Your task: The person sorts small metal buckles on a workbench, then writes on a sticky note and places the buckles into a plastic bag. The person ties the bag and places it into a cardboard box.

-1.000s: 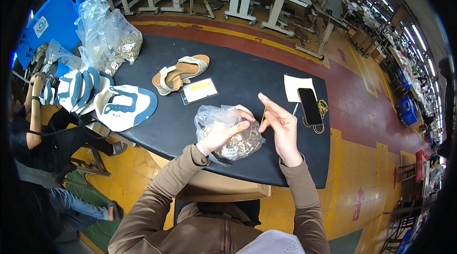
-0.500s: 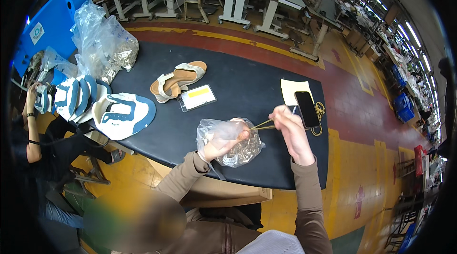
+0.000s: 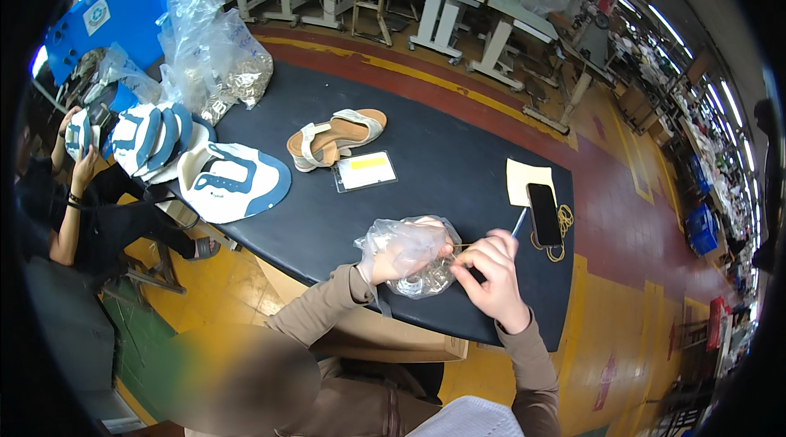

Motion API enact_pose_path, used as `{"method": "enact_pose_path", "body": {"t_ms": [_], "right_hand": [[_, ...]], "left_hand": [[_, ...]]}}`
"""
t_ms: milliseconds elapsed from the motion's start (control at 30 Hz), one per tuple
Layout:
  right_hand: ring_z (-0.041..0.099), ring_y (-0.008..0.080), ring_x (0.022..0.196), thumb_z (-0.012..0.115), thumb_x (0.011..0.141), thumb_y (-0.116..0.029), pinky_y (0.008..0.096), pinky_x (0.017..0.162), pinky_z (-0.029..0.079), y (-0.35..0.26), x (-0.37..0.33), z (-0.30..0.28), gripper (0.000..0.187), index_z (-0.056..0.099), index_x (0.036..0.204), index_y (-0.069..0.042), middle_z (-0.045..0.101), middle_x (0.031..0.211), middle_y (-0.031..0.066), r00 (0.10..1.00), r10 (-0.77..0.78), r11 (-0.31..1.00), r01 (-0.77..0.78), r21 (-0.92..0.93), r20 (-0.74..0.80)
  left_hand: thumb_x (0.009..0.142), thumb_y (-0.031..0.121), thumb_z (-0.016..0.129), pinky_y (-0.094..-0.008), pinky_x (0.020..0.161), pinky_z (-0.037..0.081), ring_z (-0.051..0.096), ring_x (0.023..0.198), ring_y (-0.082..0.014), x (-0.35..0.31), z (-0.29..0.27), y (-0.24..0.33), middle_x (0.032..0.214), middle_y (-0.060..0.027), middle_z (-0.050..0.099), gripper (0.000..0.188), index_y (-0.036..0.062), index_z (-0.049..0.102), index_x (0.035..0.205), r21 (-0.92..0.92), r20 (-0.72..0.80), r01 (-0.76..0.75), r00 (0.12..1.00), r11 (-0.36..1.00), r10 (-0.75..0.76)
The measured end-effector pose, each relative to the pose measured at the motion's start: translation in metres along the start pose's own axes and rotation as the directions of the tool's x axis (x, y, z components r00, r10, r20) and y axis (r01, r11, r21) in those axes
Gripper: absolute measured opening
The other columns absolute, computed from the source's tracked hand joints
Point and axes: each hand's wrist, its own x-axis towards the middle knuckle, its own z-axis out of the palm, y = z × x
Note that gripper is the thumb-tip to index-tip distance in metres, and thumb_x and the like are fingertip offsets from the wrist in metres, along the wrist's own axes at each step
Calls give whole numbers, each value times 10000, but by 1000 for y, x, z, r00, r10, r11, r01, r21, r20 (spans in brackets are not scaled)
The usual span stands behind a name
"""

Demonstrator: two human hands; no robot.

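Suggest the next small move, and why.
Probably wrap the thin yellow band around the clear bag's plastic with the right hand: it pinches the band close by, while the left hand clasps the bag. I can't tell whether the band already circles it.

Even, fairly bright light over the black table [image 3: 458,167]; ceiling tubes [image 3: 670,30] glare white at upper right, and pale highlights sit on the clear bag [image 3: 401,244]. Fisheye curves the table edges, corners drop to black. Smooth oval blur at lower left, beside the brown sleeve [image 3: 319,308]; far-right clutter [image 3: 737,191] indistinct.
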Motion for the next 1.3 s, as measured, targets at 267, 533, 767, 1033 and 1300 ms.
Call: {"method": "enact_pose_path", "body": {"t_ms": [267, 533, 767, 1033, 1300], "right_hand": [[563, 166, 813, 636, 1006, -214, 346, 1009, 326, 1, -27, 12, 310, 752, 1202, -3, 650, 729, 17, 871, 262, 634, -480, 606, 416], [605, 235, 1193, 582, 1042, -249, 501, 1177, 240, 26, -1, 0, 604, 404, 1585, -56, 661, 1271, 154, 883, 466, 786, -440, 434, 51], [-125, 427, 1591, 766, 918, -401, 665, 1147, -184, 49, 17, 39, 1035, 120, 1682, -136, 418, 1622, 133, 970, 101, 935, -168, 311, 219], [230, 336, 1584, 809, 777, -227, 696, 1184, -127, 17, 49, 37, 841, 465, 1538, -134, 423, 1597, 228, 987, -120, 938, 76, 337, 111], [575, 228, 1240, 860, 662, -213, 752, 1179, -25, 7, 40, 62, 239, 753, 860, -129, 693, 1029, 41, 945, -160, 918, 249, 310, -286]], "left_hand": [[1010, 200, 691, -394, 772, 500, 609, 893, -267, -1, 0, 14, 911, -96, 645, 186, 18, 681, 971, -97, 38, 305, 952, 947, -303], [1084, 258, 576, -360, 998, 472, 626, 1099, -203, -3, -3, 23, 1147, -101, 683, 245, 24, 647, 1095, -489, 0, 297, 940, 820, -341], [1062, 411, 591, -381, 1084, 449, 595, 1223, -205, 5, 3, 23, 1241, -91, 673, 405, 28, 672, 1167, -386, 50, 359, 928, 849, -370], [976, 335, 679, -406, 1177, 363, 459, 1365, -261, -16, -14, 5, 1452, -108, 484, 661, 34, 392, 1489, -267, 5, 528, 838, 807, -546], [926, 445, 732, -407, 1250, 278, 263, 1553, -305, 6, -28, 11, 1700, -140, 213, 1027, 52, 118, 1650, -275, 159, 482, 876, 832, -455]]}}
